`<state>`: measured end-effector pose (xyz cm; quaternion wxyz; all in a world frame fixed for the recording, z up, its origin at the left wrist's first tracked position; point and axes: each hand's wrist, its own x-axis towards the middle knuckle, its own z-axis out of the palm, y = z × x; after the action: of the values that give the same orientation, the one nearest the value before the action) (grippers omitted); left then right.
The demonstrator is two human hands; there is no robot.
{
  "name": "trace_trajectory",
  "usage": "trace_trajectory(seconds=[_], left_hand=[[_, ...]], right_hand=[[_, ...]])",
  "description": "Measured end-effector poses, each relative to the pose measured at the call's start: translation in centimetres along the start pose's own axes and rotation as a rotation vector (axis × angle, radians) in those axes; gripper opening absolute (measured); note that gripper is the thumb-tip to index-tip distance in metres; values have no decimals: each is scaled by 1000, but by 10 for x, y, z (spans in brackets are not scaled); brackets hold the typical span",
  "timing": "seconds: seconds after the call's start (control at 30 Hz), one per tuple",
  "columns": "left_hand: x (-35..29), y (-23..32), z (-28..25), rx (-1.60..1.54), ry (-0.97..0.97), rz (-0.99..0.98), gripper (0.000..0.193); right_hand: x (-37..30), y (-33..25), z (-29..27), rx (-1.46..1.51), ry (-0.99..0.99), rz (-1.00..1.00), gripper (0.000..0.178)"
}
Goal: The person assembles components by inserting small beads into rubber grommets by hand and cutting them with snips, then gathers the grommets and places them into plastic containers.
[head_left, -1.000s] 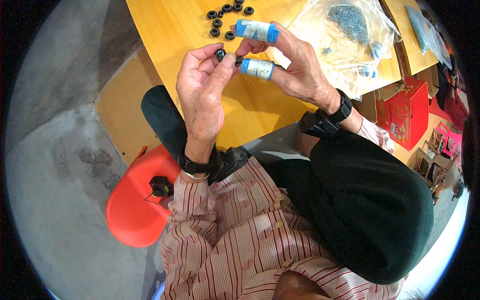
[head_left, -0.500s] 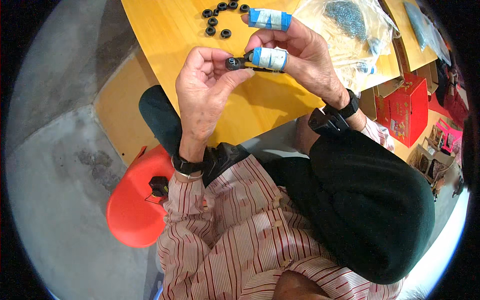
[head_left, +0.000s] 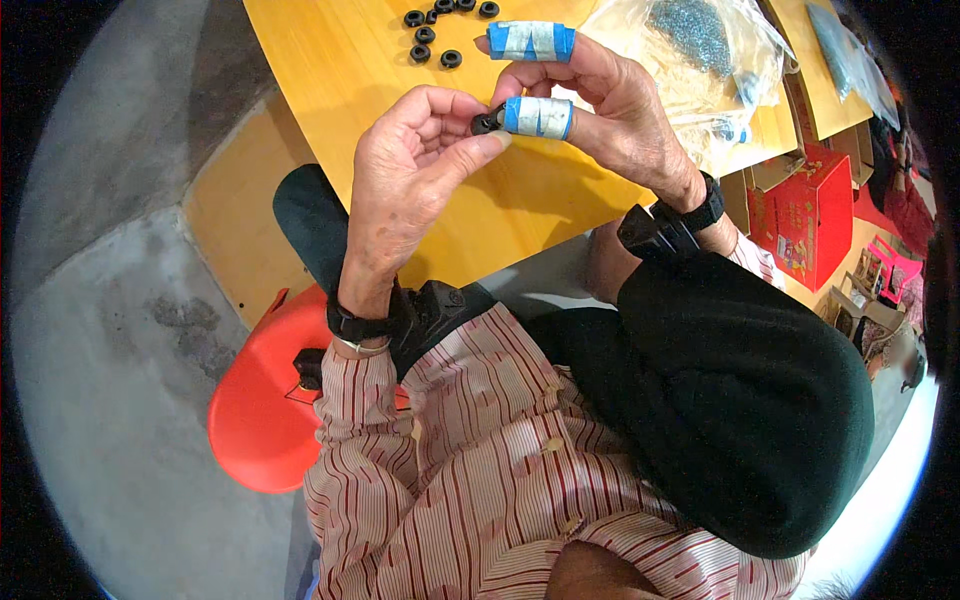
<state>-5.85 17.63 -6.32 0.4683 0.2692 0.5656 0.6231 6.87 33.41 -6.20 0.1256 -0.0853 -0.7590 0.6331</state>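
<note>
Over the yellow table [head_left: 540, 220], both hands meet at one small black rounded part [head_left: 484, 123]. My left hand [head_left: 400, 195] pinches it from the left between thumb and fingers. From the right, my right hand [head_left: 630, 125] grips at the same part; its thumb and forefinger are wrapped in blue and white tape. The taped thumb hides much of the part, so its full shape cannot be made out. Beyond the hands, several black grommet-like rings [head_left: 424, 35] lie loose on the table.
At the far right of the table a clear plastic bag [head_left: 690, 90] holds small bluish bits. A red box [head_left: 805, 220] stands right of the table, with cartons about it. A red stool [head_left: 255, 410] is at lower left, on the grey floor [head_left: 110, 350].
The black part has turned between my fingers. Its marked round face and the thin dark length under my right thumb no longer show. My left fingers have shifted slightly right, toward the right hand.
</note>
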Motion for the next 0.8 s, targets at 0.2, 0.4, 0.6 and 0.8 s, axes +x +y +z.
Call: trace_trajectory(seconds=[0.2,0.4,0.6,0.8], left_hand=[[-3,3,-1,38,-1,-5,23],[-3,3,0,16,3,-13,22],[-4,7,1,116,9,-10,21],[-3,5,1,234,29,3,18]], right_hand=[[2,2,0,16,-1,-24,46],[3,-6,-3,-158,10,-102,45],[7,-9,-4,-478,24,-307,44],[10,-11,-7,-585,2,-422,42]])
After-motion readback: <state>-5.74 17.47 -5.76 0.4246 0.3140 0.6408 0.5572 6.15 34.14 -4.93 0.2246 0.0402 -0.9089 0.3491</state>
